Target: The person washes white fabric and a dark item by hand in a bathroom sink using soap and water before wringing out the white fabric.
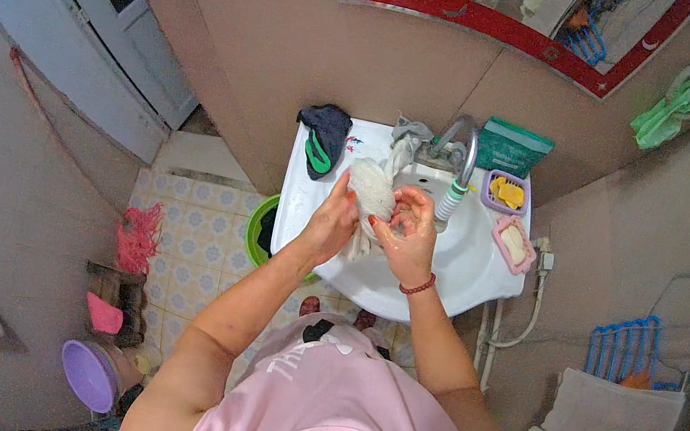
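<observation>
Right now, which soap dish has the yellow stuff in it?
The purple soap dish, by the green packet. The pink dish, nearer the sink's front edge, holds a pale bar.

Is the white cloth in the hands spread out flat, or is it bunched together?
Bunched. The white cloth forms a rounded wad between the left hand and right hand above the sink.
</observation>
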`<move>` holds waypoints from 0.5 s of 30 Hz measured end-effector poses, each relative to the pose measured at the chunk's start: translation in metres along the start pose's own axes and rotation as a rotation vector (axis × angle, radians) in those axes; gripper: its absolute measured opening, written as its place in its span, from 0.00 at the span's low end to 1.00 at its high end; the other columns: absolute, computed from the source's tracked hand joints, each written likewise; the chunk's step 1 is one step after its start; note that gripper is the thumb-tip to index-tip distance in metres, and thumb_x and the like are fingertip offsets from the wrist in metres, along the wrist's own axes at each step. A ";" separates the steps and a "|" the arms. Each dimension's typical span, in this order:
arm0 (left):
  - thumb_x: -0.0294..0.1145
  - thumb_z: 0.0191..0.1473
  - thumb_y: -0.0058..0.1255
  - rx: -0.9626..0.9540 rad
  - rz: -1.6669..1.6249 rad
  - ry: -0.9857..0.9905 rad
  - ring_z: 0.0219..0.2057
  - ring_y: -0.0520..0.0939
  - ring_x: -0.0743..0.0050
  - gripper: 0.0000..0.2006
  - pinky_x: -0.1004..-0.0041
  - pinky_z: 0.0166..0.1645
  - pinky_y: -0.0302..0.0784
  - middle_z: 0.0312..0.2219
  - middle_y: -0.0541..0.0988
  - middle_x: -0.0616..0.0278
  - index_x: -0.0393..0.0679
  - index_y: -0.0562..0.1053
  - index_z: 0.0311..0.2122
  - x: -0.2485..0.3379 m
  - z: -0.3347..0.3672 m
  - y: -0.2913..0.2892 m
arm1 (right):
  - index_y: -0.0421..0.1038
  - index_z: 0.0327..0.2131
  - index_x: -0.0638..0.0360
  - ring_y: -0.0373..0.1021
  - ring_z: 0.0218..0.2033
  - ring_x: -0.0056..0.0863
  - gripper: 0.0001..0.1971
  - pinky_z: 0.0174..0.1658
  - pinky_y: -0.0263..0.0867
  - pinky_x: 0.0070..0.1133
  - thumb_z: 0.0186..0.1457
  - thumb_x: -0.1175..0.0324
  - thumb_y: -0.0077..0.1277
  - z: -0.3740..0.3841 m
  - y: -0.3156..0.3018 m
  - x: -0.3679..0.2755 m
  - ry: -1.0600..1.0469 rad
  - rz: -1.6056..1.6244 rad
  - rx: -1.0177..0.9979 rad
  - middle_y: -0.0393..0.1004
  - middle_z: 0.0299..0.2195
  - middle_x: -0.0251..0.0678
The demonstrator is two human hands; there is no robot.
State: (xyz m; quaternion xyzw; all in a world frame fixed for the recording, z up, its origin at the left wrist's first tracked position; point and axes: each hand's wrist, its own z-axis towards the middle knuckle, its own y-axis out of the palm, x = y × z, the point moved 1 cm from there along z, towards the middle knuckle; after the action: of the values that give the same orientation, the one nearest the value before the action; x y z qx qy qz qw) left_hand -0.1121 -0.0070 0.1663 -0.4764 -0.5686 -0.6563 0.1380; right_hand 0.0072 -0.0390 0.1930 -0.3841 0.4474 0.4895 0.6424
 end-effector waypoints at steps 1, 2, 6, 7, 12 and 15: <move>0.43 0.46 0.39 -0.040 -0.124 -0.046 0.47 0.60 0.68 0.29 0.70 0.51 0.52 0.46 0.58 0.58 0.42 0.46 0.51 -0.001 0.000 -0.003 | 0.57 0.37 0.61 0.61 0.29 0.17 0.24 0.27 0.59 0.13 0.32 0.79 0.54 0.001 0.002 -0.009 -0.044 -0.043 0.010 0.62 0.32 0.33; 0.47 0.48 0.37 -0.082 -0.248 -0.092 0.46 0.61 0.69 0.28 0.70 0.50 0.52 0.44 0.60 0.58 0.42 0.49 0.50 -0.002 0.000 -0.004 | 0.58 0.36 0.62 0.61 0.29 0.18 0.23 0.27 0.60 0.13 0.32 0.79 0.53 0.000 0.004 -0.012 -0.049 -0.070 -0.012 0.62 0.32 0.33; 0.53 0.49 0.27 0.041 -0.146 0.009 0.38 0.68 0.73 0.27 0.73 0.43 0.62 0.36 0.67 0.60 0.38 0.58 0.43 0.001 -0.003 0.017 | 0.62 0.31 0.62 0.62 0.29 0.19 0.16 0.28 0.63 0.13 0.33 0.79 0.52 0.001 0.003 -0.027 -0.085 -0.117 -0.031 0.61 0.32 0.34; 0.53 0.49 0.27 0.029 -0.179 -0.021 0.35 0.70 0.75 0.27 0.76 0.39 0.66 0.35 0.67 0.59 0.38 0.58 0.43 0.006 -0.005 0.020 | 0.64 0.29 0.63 0.63 0.29 0.19 0.13 0.28 0.64 0.13 0.34 0.79 0.51 0.002 0.002 -0.031 -0.098 -0.109 -0.019 0.61 0.31 0.35; 0.53 0.49 0.29 0.111 -0.039 -0.015 0.33 0.70 0.76 0.26 0.77 0.36 0.66 0.35 0.67 0.60 0.37 0.59 0.42 0.009 -0.006 0.018 | 0.65 0.25 0.66 0.65 0.28 0.20 0.07 0.29 0.66 0.13 0.37 0.82 0.48 0.003 0.005 -0.032 -0.066 -0.199 -0.020 0.60 0.31 0.35; 0.52 0.48 0.31 0.145 0.125 0.138 0.32 0.69 0.77 0.27 0.78 0.35 0.65 0.34 0.67 0.61 0.36 0.59 0.42 0.013 -0.007 0.022 | 0.65 0.24 0.67 0.65 0.27 0.21 0.05 0.28 0.67 0.14 0.38 0.82 0.47 0.005 0.006 -0.031 -0.048 -0.236 -0.023 0.60 0.31 0.34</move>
State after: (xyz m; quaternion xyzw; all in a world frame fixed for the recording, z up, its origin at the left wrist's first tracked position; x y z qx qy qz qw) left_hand -0.1063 -0.0155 0.1909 -0.4534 -0.5730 -0.6346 0.2516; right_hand -0.0014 -0.0419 0.2241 -0.4298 0.3778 0.4245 0.7016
